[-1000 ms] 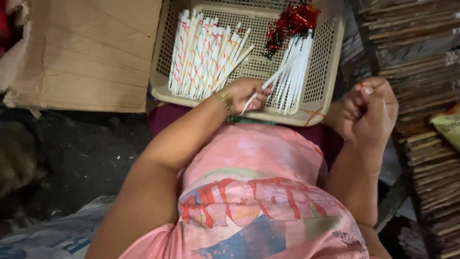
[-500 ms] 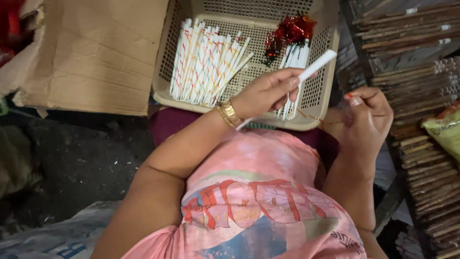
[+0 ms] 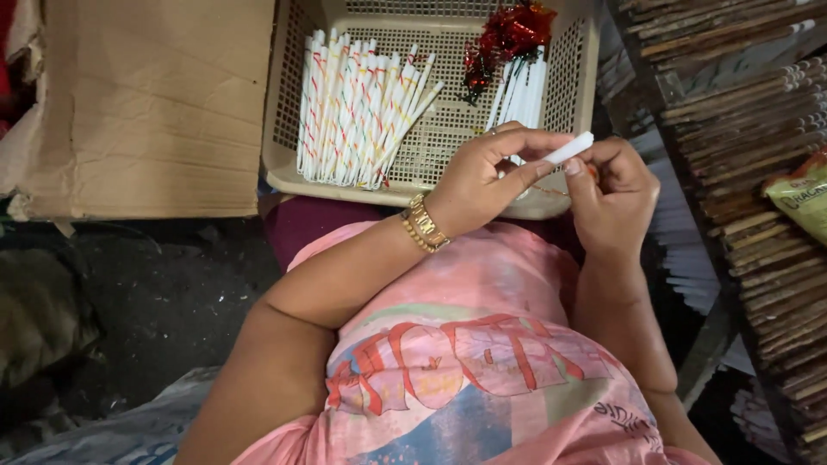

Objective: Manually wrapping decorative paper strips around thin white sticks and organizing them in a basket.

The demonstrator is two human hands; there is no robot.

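Observation:
My left hand (image 3: 491,176), with a gold bracelet at the wrist, grips a white paper tube (image 3: 569,148) above my lap. My right hand (image 3: 613,194) meets it at the tube's lower end, fingers pinched there, with a thin red strand showing by them. Just beyond both hands lies a beige mesh basket (image 3: 284,168). In it a row of white tubes wound with red and yellow stripes (image 3: 357,108) fills the left side. Plain white tubes (image 3: 521,90) lie at the right under a bunch of shiny red foil (image 3: 504,39).
Flattened cardboard (image 3: 146,103) lies left of the basket over a dark floor. Stacks of brown sticks (image 3: 758,172) fill the right side, with a green and orange packet (image 3: 797,194) on them. Grey plastic sheeting (image 3: 103,430) lies at lower left.
My left hand lifted a white tube out of the basket and carried it right. My right hand came in to meet it, and both now hold the tube.

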